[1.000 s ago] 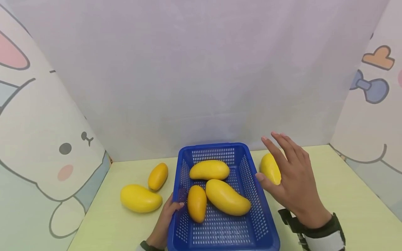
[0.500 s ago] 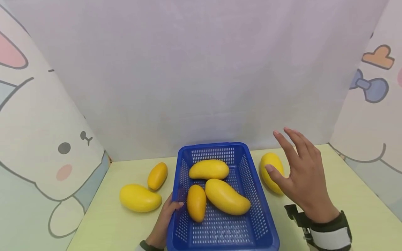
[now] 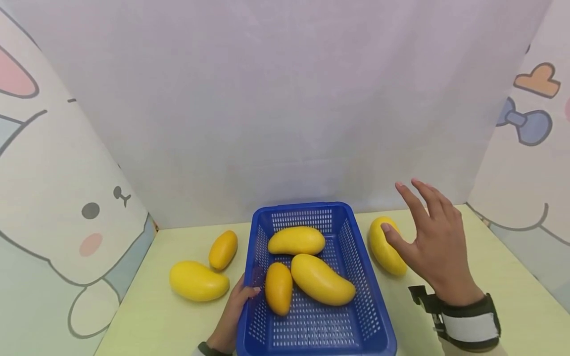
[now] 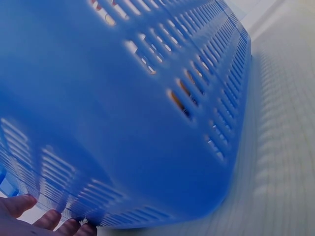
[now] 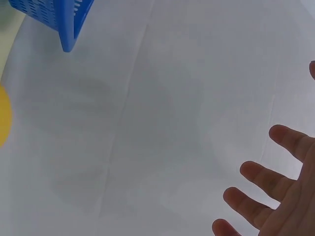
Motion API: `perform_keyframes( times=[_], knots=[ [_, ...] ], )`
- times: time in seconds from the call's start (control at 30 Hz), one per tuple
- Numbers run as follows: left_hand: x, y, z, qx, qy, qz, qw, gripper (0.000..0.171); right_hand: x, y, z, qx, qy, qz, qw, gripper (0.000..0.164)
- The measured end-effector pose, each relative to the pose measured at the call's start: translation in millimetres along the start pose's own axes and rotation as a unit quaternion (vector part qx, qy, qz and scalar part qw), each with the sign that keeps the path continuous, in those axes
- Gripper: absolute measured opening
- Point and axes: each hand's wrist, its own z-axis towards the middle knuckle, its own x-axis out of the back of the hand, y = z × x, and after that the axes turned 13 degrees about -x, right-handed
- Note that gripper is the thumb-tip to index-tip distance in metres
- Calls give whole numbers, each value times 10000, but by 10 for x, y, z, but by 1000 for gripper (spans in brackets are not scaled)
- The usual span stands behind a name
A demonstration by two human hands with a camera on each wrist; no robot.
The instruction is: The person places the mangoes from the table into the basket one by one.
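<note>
A blue plastic basket (image 3: pixel 385 316) stands on the table with three mangoes inside: a yellow mango (image 3: pixel 296 241) at the back, a larger yellow mango (image 3: pixel 322 280) in the middle and an orange-yellow mango (image 3: pixel 279 289) at left. My left hand (image 3: pixel 232 309) grips the basket's left side, thumb over the rim; the left wrist view shows its fingertips (image 4: pixel 49 219) at the slotted wall. With fingers spread and nothing in it, my right hand (image 3: pixel 438 247) hovers right of the basket. Just left of that hand, a yellow mango (image 3: pixel 385 247) lies on the table, partly behind the thumb.
Left of the basket lie a yellow mango (image 3: pixel 199 281) and a smaller orange-yellow mango (image 3: pixel 223 250). The pale table (image 3: pixel 498 291) ends at a whitish back wall (image 3: pixel 285 113). Panels with cartoon rabbits (image 3: pixel 58 198) rise on both sides.
My right hand has moved right, away from the basket's edge, uncovering more of the right-hand mango. The left hand, the basket and the mangoes hold their places.
</note>
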Motion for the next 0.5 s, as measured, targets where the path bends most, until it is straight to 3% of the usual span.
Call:
perform_keyframes(
  times=[0.5],
  knots=[
    [-1,-4,-1,29,-19,-15,10000,65,-211,232,-7,-532,-207,-195,9982,73]
  ],
)
